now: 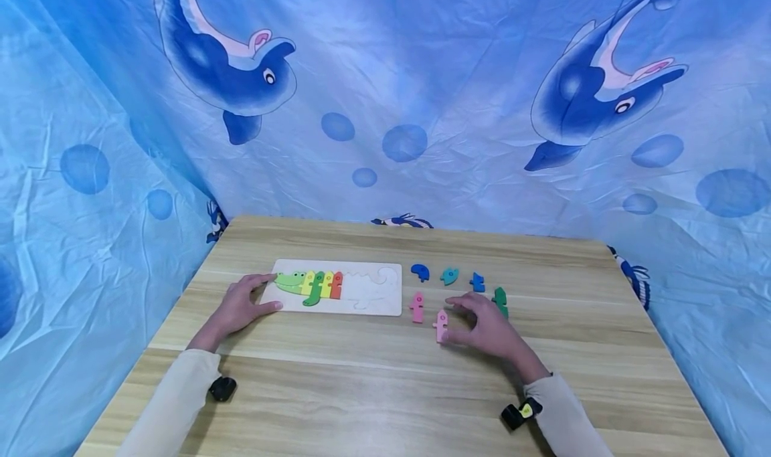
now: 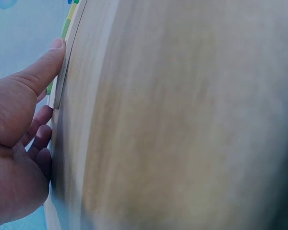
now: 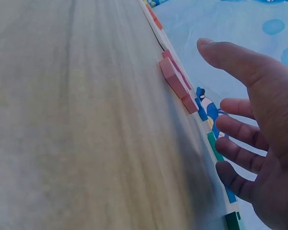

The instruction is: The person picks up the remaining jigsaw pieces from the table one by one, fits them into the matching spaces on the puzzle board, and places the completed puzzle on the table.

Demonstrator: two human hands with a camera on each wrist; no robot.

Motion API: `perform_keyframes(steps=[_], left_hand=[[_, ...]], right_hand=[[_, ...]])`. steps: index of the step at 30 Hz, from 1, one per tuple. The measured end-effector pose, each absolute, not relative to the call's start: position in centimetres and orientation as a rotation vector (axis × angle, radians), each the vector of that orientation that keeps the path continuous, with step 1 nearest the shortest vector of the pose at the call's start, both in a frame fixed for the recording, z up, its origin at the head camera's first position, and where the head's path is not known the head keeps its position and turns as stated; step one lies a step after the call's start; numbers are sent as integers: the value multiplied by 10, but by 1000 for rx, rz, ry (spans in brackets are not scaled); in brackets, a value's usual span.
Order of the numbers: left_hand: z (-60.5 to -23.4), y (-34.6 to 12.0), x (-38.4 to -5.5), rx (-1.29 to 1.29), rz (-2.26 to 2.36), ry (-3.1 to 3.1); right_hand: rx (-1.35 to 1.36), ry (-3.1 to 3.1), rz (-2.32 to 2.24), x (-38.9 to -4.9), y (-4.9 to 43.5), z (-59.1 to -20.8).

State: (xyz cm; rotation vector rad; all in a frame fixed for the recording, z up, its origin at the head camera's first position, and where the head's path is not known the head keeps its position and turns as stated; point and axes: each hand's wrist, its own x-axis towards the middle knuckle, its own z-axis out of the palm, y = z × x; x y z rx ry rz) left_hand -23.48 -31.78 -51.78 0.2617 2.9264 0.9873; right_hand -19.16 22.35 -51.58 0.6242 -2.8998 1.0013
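A white puzzle board point(image 1: 373, 300) lies flat with a green crocodile head point(image 1: 290, 282) and yellow, green and red body pieces set into its left part. My left hand point(image 1: 241, 303) rests at the board's left end, thumb point(image 2: 50, 64) extended onto its edge. Over the loose pieces, my right hand point(image 1: 490, 326) has thumb and fingers spread apart, with nothing between them in the right wrist view. Just beside its thumb lies a light pink piece point(image 1: 442, 326). Left of that is a darker pink piece point(image 1: 417, 308). A green piece point(image 1: 500, 301) is partly hidden behind the right hand.
Beyond the pink pieces lie a dark blue curved piece point(image 1: 420, 272), a teal piece point(image 1: 449, 276) and a blue piece point(image 1: 478, 282). The wooden table point(image 1: 337, 390) meets a blue dolphin-print curtain point(image 1: 458, 183) at its back and sides.
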Motion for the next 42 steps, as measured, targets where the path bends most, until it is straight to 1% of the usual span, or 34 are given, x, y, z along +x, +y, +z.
perform_keyframes(steps=[15, 42], left_hand=[[-516, -318, -234, 257, 1000, 2927], [-520, -318, -236, 247, 1004, 2923]], right_hand=[[584, -3028, 995, -187, 217, -518], [627, -3016, 896, -188, 216, -523]])
